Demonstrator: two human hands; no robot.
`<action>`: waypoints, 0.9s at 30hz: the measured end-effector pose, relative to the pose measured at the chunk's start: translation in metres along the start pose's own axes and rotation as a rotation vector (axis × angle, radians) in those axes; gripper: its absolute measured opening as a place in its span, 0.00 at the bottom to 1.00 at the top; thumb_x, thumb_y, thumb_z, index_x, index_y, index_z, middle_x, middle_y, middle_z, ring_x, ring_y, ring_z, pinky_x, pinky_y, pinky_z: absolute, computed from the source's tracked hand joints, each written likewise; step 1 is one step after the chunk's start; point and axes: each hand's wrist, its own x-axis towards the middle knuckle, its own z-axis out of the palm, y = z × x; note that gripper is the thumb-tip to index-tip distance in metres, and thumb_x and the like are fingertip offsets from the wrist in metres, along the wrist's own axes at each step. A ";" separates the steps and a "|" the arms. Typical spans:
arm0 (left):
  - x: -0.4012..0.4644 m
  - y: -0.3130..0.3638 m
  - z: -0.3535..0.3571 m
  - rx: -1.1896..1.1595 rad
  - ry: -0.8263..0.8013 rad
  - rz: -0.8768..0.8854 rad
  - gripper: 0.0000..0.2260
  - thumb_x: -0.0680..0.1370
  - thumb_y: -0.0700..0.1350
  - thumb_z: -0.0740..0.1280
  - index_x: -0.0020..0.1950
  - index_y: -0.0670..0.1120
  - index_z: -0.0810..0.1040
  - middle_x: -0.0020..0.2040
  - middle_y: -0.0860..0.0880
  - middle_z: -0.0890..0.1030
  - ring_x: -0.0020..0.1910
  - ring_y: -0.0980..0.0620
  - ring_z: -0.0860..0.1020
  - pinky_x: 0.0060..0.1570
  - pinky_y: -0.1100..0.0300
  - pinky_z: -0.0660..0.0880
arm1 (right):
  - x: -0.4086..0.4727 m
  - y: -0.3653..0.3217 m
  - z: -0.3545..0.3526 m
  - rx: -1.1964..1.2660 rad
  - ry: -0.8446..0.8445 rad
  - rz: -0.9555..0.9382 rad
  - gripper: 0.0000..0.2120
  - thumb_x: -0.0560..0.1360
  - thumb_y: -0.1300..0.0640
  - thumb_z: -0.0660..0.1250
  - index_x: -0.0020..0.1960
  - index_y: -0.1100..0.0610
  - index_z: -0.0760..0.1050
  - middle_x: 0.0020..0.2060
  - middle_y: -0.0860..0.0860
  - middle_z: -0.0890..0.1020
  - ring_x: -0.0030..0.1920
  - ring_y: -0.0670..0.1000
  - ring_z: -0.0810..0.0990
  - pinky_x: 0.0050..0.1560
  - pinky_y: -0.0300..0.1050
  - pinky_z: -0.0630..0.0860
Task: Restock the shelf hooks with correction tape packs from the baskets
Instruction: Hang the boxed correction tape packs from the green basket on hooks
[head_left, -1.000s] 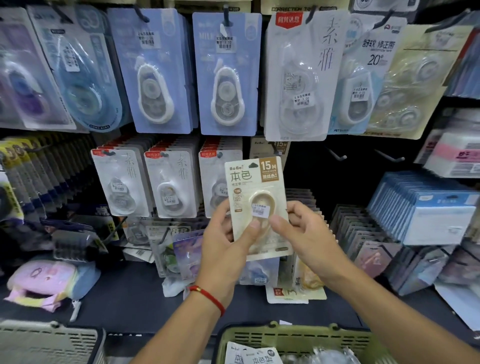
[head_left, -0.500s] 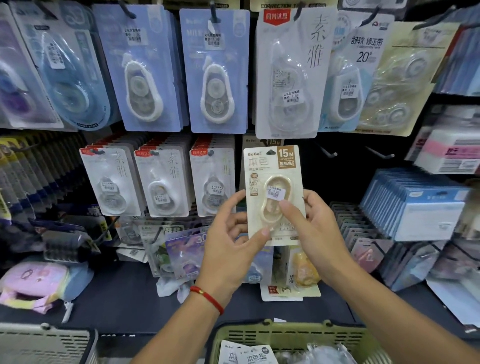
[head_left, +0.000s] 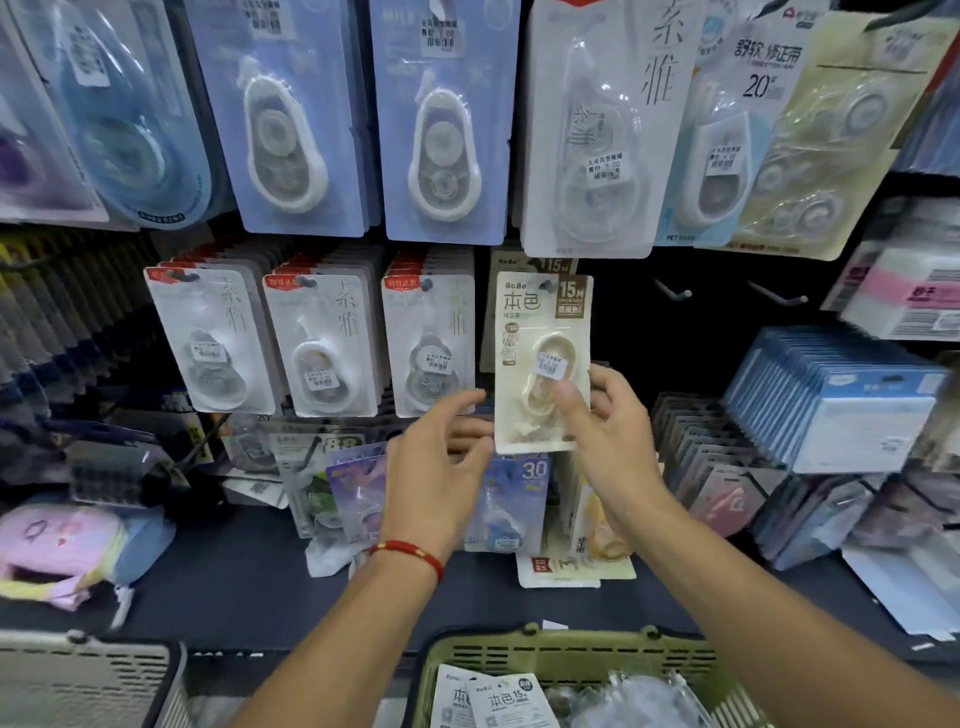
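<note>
Item: cream correction tape pack (head_left: 540, 364), my right hand (head_left: 605, 441) pinching it onto hook (head_left: 545, 285); left hand (head_left: 441, 462) spread. Next, I judge: seat, release.

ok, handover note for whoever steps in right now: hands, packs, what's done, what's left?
Right hand: thumb and fingers pinch the lower part of the cream pack, whose hanging hole sits at the hook; at least one matching pack hangs behind it.
Left hand: open, fingers loose, just left of the pack, holding nothing.
Green basket below holds more cream packs and some clear-wrapped items.
Done: this pack is on or nearly on its hook; whether it is fully seated cannot be told.
Left: release it, then hang the basket packs. Two bare hooks stand to the right.
</note>
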 end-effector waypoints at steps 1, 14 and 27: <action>-0.001 0.000 -0.002 0.151 0.069 0.073 0.21 0.77 0.32 0.73 0.67 0.48 0.81 0.51 0.52 0.85 0.48 0.55 0.82 0.52 0.71 0.77 | 0.011 0.006 0.006 -0.038 0.030 -0.004 0.10 0.82 0.45 0.69 0.62 0.43 0.75 0.52 0.41 0.87 0.53 0.41 0.86 0.53 0.46 0.81; 0.013 -0.001 -0.017 0.824 0.061 0.346 0.33 0.70 0.31 0.70 0.75 0.45 0.75 0.77 0.40 0.67 0.76 0.38 0.65 0.70 0.44 0.69 | 0.062 0.043 0.037 -0.901 0.172 -0.666 0.25 0.81 0.57 0.68 0.77 0.61 0.70 0.76 0.63 0.70 0.75 0.64 0.68 0.72 0.57 0.68; 0.014 -0.004 -0.017 0.784 0.059 0.325 0.35 0.72 0.34 0.68 0.80 0.45 0.69 0.82 0.43 0.63 0.80 0.40 0.61 0.75 0.46 0.65 | 0.133 0.038 0.039 -1.295 -0.362 -0.360 0.42 0.78 0.61 0.66 0.86 0.54 0.49 0.86 0.54 0.44 0.85 0.61 0.49 0.78 0.60 0.63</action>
